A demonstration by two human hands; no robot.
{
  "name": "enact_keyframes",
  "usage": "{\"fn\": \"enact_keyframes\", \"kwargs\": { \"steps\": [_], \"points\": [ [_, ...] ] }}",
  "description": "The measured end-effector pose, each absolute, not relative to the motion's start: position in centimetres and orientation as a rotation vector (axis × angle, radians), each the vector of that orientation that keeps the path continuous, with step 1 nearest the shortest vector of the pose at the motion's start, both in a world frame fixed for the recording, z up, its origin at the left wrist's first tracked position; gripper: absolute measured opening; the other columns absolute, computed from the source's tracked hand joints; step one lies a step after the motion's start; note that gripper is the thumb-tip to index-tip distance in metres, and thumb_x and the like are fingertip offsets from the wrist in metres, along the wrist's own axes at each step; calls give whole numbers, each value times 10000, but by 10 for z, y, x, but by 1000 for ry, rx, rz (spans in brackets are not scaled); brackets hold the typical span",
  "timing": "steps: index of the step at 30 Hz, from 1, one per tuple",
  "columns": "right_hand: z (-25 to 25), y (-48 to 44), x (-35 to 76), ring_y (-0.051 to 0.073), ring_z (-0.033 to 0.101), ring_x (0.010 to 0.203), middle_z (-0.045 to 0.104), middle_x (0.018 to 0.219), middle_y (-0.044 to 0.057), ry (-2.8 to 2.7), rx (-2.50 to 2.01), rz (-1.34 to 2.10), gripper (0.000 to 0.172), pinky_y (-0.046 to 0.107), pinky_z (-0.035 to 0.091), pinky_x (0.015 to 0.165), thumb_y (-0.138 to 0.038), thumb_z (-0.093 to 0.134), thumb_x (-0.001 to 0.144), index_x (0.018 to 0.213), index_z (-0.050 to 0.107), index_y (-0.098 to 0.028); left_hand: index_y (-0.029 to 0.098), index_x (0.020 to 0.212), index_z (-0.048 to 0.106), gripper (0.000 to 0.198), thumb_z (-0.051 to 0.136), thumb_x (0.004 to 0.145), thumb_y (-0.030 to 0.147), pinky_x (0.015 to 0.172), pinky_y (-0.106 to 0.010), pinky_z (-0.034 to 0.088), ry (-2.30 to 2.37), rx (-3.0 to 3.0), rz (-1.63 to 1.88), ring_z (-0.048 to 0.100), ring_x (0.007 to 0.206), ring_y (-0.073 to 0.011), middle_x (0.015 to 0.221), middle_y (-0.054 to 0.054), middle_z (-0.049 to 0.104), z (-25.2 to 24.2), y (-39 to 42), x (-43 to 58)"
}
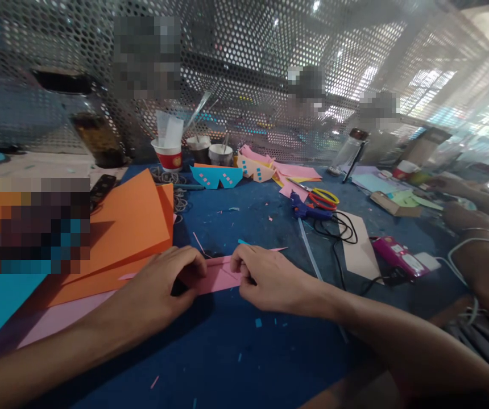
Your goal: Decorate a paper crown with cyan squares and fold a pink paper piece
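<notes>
A strip of pink paper [218, 275] lies between my two hands, just above the blue table top. My left hand [172, 278] grips its left end, the fingers curled over the upper edge and the thumb below. At the other end, my right hand [265, 278] pinches the paper between thumb and bent fingers. Along the upper edge runs what looks like a narrow fold. The ends of the strip are hidden under my fingers. Orange paper sheets [129, 227] lie beside my left hand.
Behind my hands stand a blue paper mask [216, 177] and paper cups [170, 156]. To the right lie scissors [323, 197], a blue glue gun [313, 211] with its black cord, and a magenta device [400, 257]. Another person's hands [468, 216] are at the far right.
</notes>
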State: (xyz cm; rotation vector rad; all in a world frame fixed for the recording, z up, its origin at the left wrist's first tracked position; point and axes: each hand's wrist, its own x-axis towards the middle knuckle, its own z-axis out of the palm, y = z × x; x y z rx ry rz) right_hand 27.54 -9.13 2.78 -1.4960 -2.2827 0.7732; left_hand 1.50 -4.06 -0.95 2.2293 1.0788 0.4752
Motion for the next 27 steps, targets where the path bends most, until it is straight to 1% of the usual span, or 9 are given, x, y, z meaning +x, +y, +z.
{"fn": "enact_keyframes", "kwargs": {
  "steps": [5,8,10,12,15,19,23,27],
  "points": [
    [30,-92,271,175,606,816,684,944,19,-2229,-1508,789,175,319,412,767,-139,611,876,1031,573,-211,257,972,646,167,586,817,273,800,-412,510,1108,2245,501,671,894,-258,979,-39,725,-11,-41,17],
    [28,-93,265,188,616,839,685,942,22,-2216,-1592,737,142,328,410,773,-196,647,901,1022,574,-215,252,945,643,145,588,831,323,796,-429,507,1124,2227,522,667,877,-265,954,-44,723,-10,-43,22],
    [25,-94,262,197,614,859,683,953,27,-2220,-1640,670,143,336,405,784,-203,653,898,1018,576,-216,249,905,633,145,604,846,379,778,-434,504,1149,2218,525,658,840,-266,913,-47,716,-9,-44,26],
    [23,-95,261,201,613,876,683,967,31,-2232,-1646,627,163,341,402,796,-184,649,879,1023,580,-216,249,870,624,151,616,830,394,764,-437,497,1178,2229,525,651,811,-269,872,-46,708,-8,-45,29],
    [22,-94,263,195,612,867,683,961,26,-2242,-1620,641,213,336,403,793,-144,635,843,1038,584,-213,251,865,622,126,595,793,351,763,-436,492,1191,2241,512,653,808,-269,860,-44,708,-7,-44,31],
    [24,-93,268,175,590,798,680,936,15,-2251,-1596,700,253,322,404,759,-114,620,809,1038,583,-213,257,897,626,139,575,784,318,759,-421,491,1201,2226,514,656,826,-262,895,-41,714,-10,-44,27],
    [26,-92,268,184,610,832,693,953,21,-2234,-1574,738,243,321,411,768,-120,614,818,1039,580,-216,257,913,628,150,557,784,284,777,-418,493,1166,2230,552,661,852,-261,914,-37,717,-12,-44,25],
    [27,-92,266,186,617,838,691,959,25,-2218,-1597,747,198,323,414,765,-163,642,849,1029,576,-213,257,879,625,124,579,841,366,757,-410,488,1167,2226,550,653,812,-255,872,-38,714,-10,-45,27]
  ]
}}
